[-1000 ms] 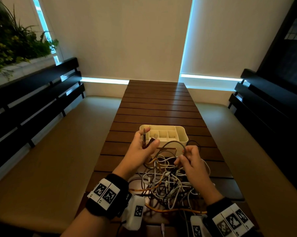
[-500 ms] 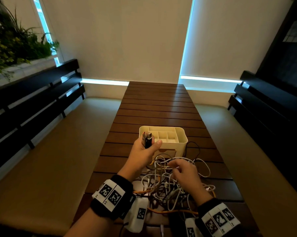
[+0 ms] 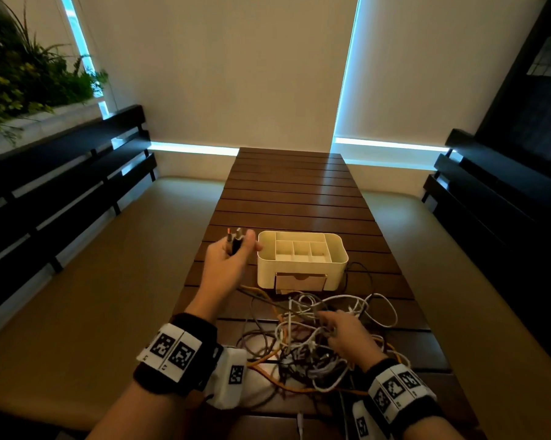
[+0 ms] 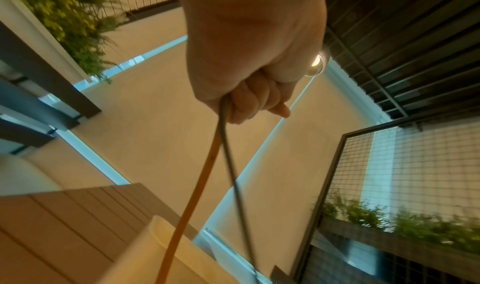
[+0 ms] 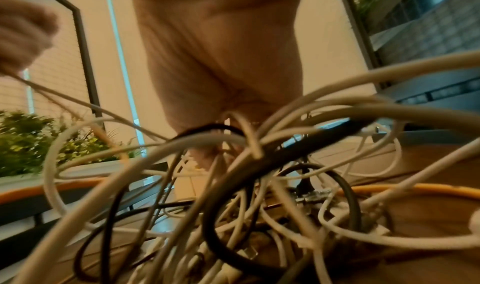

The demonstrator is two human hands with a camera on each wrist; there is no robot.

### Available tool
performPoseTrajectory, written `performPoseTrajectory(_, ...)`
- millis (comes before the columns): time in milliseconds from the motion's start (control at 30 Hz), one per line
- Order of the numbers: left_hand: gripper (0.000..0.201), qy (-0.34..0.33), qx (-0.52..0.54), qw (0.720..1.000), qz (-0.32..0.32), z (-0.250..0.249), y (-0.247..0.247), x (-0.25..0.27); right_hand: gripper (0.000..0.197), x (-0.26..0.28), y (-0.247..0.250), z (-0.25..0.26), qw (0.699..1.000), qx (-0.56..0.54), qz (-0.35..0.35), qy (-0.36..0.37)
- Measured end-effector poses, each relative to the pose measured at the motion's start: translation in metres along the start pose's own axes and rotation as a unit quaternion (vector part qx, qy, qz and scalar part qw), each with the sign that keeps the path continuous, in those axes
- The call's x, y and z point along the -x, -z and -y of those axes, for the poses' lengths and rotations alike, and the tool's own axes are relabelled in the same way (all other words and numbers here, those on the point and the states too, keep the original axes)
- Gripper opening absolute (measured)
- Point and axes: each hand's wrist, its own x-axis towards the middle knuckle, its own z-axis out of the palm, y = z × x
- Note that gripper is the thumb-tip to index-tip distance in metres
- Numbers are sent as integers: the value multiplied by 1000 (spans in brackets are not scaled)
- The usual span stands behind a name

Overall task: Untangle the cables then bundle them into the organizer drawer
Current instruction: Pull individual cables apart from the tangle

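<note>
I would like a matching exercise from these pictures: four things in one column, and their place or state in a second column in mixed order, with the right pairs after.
Things:
1. left hand
2. right hand
3. organizer
4. cable pile

Places or states:
A. tangled on the near part of the table
B. raised, gripping two cable ends
C. cream, with empty top compartments
D. low, fingers in the tangle

Pairs: 1-B, 2-D, 3-C, 4-A

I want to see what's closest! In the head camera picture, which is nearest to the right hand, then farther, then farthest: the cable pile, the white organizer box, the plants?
1. Cable pile: under the right hand.
2. Organizer box: on the table beyond it.
3. Plants: far upper left.
</note>
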Motion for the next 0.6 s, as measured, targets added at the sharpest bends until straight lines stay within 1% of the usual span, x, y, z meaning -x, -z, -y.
performPoseTrajectory(67,33,2,-14,1000,-23,12,7,-6,43,0,5,-9,999,1,-41,-25)
performPoseTrajectory(133,34,-1,-48,999,-21,25,7,-5,34,0,10,-16,996,0,-69,-49)
performPoseTrajectory(233,33,5,-74,997,-37,39,6,-1,32,1,20,-25,990,1,-114,-84)
performPoseTrajectory(367,30,11,-42,994,-98,40,10,-3,30,7,33,-33,976,18,-188,-107)
performPoseTrajectory(433,28,14,-21,990,-137,34,17,-8,25,7,37,-37,974,25,-195,-110)
performPoseTrajectory(500,28,14,21,980,-200,27,31,-17,21,8,36,-43,974,26,-191,-119)
performPoseTrajectory(600,26,-15,75,945,-318,17,58,-32,20,11,30,-49,974,24,-186,-127)
